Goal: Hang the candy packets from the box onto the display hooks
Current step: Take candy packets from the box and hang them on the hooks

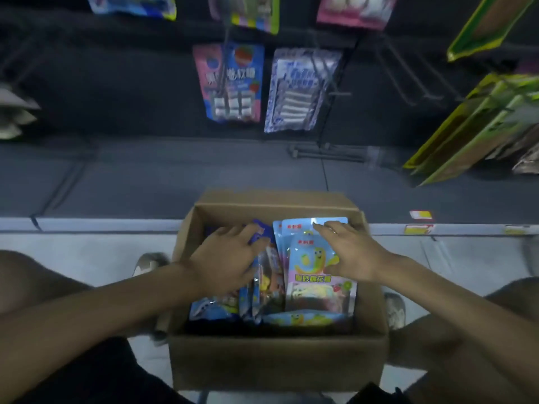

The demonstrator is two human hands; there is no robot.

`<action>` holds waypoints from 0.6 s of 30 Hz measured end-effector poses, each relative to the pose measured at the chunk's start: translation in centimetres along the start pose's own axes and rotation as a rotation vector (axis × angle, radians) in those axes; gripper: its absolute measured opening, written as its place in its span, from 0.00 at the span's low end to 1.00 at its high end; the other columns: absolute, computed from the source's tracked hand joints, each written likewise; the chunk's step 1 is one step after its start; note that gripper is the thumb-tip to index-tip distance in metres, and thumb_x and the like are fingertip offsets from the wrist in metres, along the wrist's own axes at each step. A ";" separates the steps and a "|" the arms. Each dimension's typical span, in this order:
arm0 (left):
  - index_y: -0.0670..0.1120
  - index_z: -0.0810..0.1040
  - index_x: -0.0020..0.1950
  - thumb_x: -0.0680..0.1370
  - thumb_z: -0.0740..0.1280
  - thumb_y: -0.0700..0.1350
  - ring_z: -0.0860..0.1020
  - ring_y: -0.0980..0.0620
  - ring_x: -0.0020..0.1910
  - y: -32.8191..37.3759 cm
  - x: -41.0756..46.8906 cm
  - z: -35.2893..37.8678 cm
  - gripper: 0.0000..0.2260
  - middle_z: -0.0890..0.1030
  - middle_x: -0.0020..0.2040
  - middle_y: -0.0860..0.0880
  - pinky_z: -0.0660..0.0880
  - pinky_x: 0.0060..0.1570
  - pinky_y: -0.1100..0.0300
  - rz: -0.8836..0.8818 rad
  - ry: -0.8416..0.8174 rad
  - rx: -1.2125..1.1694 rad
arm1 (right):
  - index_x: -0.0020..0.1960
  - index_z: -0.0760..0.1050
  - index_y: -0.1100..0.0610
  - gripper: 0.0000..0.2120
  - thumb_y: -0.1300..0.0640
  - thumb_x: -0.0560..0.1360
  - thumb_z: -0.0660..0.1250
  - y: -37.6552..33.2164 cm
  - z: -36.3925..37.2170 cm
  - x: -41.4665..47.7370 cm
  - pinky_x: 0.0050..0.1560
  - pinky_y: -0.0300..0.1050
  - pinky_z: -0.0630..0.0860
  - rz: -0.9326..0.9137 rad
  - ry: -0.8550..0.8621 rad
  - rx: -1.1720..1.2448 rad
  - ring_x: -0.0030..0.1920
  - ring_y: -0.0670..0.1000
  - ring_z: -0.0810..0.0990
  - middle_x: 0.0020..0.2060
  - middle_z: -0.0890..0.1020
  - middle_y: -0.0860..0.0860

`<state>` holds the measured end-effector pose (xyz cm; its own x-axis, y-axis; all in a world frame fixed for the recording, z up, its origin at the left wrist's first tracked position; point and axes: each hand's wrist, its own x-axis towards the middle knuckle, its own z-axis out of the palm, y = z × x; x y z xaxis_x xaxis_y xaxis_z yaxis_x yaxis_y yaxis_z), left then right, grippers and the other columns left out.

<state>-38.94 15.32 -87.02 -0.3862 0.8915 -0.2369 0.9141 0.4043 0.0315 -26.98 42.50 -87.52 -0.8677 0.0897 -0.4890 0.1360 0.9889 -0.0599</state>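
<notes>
Both grips are down in the box [274,363], which sits on the floor.

- **Right grip:** The right grip [347,252] lies flat on the top candy packet [315,287]. The fingers are straight and the thumb rests across its face. It is released and grasps nothing yet.
- **Packet:** It sits directly under that palm, face up on the stack. Its long axis runs along your fingers, with the header end at the fingertips on the box's far side.
- **Left grip:** The left grip [230,258] rests just beside it on packets standing on edge [265,284]. Its fingertips are at a dark blue packet [258,232]. Whether it pinches or only touches, I cannot tell.
- **Nearer grip:** Your right grip is nearer, so the pick is likely yours there.
- **Hooks:** The empty display hooks [408,77] stand well beyond and above the right fingertips. The hung packets [233,83] are ahead of the left grip.
- **Next move:** You will probably lift it header-first.
</notes>
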 end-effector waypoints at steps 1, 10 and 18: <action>0.50 0.69 0.77 0.80 0.61 0.57 0.79 0.41 0.62 0.0 0.3 1.0 0.26 0.71 0.72 0.43 0.80 0.58 0.44 -0.003 -0.033 -0.015 | 0.86 0.46 0.51 0.51 0.38 0.75 0.74 0.1 1.0 1.0 0.81 0.54 0.57 0.010 -0.011 0.001 0.83 0.57 0.54 0.83 0.55 0.54; 0.48 0.64 0.80 0.84 0.61 0.54 0.66 0.38 0.76 0.2 0.1 6.6 0.25 0.67 0.77 0.43 0.66 0.75 0.41 0.035 -0.258 -0.054 | 0.84 0.54 0.49 0.56 0.42 0.66 0.83 0.0 4.6 6.6 0.77 0.55 0.62 0.083 0.034 0.185 0.81 0.56 0.59 0.82 0.57 0.52; 0.48 0.66 0.79 0.85 0.62 0.51 0.72 0.43 0.71 0.8 0.5 7.5 0.23 0.70 0.74 0.44 0.74 0.67 0.43 0.092 -0.278 -0.118 | 0.85 0.53 0.51 0.58 0.38 0.66 0.81 0.3 5.9 8.1 0.75 0.56 0.67 0.053 0.084 0.150 0.78 0.55 0.58 0.78 0.58 0.52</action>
<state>-37.42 14.55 -94.34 -0.2392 0.8416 -0.4842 0.9166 0.3602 0.1733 -31.17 42.81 -96.59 -0.8935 0.1573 -0.4207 0.2471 0.9543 -0.1681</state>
